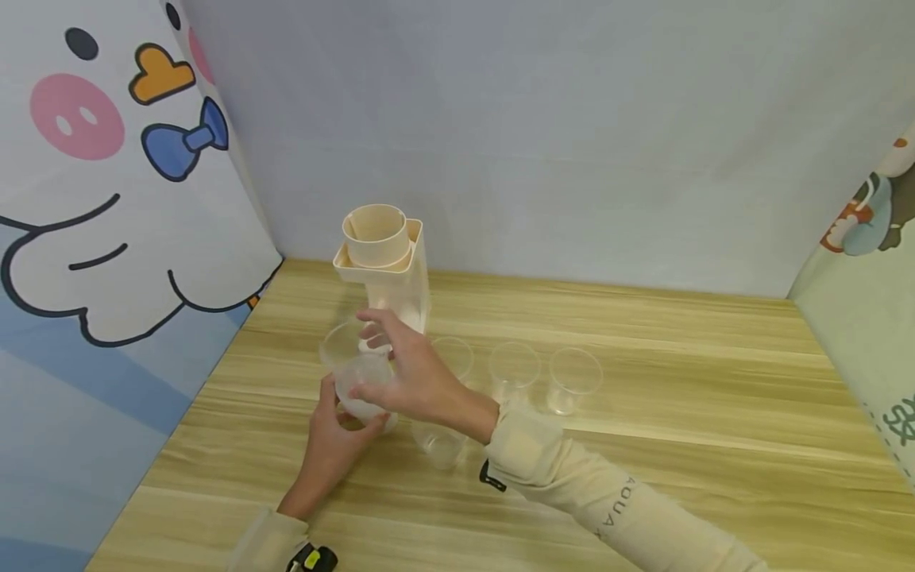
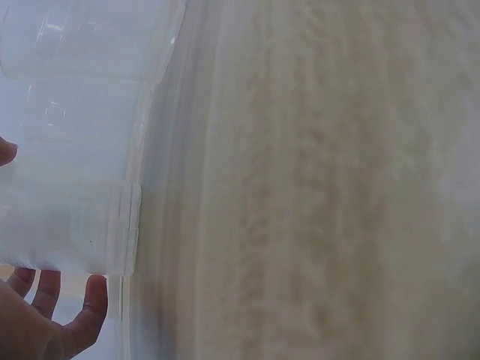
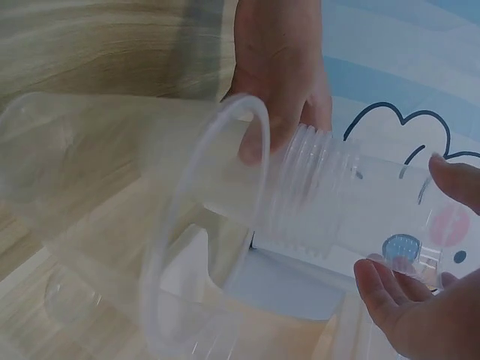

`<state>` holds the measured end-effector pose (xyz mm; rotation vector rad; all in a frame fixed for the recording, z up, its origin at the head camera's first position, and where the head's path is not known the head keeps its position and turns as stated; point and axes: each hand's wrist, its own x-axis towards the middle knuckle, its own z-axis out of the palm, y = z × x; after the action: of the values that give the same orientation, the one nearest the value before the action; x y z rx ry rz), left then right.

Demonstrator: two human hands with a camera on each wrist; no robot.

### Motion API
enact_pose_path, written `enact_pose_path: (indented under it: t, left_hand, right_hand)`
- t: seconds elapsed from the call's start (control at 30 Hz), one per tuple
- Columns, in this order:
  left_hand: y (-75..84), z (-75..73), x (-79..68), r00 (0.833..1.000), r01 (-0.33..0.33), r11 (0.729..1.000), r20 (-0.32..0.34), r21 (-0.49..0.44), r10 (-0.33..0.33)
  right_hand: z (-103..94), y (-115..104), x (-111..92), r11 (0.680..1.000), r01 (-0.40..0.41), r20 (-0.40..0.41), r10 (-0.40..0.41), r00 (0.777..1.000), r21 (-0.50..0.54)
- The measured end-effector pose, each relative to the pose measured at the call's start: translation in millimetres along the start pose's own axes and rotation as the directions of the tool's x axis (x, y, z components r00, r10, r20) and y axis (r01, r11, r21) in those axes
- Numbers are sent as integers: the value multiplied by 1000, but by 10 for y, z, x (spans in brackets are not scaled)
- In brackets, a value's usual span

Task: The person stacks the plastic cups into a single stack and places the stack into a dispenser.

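Note:
My left hand (image 1: 332, 437) grips a stack of clear plastic cups (image 1: 363, 385) over the left part of the table. In the right wrist view its thumb lies along the stack just beside the ridged rims (image 3: 307, 191). My right hand (image 1: 422, 377) reaches across from the right, thumb and fingers curled round the clear cup (image 3: 386, 199) at the end of the stack. Its fingers (image 3: 382, 289) show on one side of that cup, the thumb on the other. The left wrist view shows the translucent stack (image 2: 67, 225) close up.
Behind the hands stands a cream-coloured holder (image 1: 400, 286) with a round open cylinder (image 1: 375, 238) on top. Several clear cups, among them one on the right (image 1: 575, 373) and one nearer me (image 1: 439, 445), stand on the wooden table (image 1: 679, 445). A pale curtain (image 1: 529, 135) hangs behind.

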<state>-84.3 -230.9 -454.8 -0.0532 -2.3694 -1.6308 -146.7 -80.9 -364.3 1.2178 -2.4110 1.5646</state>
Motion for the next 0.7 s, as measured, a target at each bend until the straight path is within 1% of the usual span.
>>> enact_pose_path:
  t: [0.27,0.43,0.7]
  left_hand:
    - [-4,-6,-3,1000,-2,1000,4,8,2]
    - [-1,-11,0,1000,-5,1000,8,1,5]
    - [6,-7,-7,1000,-24,1000,-9,-12,24]
  right_hand:
    - [30,82,-28,1000,-6,12,6,1000,-8]
    - [27,92,-49,999,-25,29,27,999,-48]
    - [30,82,-70,995,-47,67,53,996,-86]
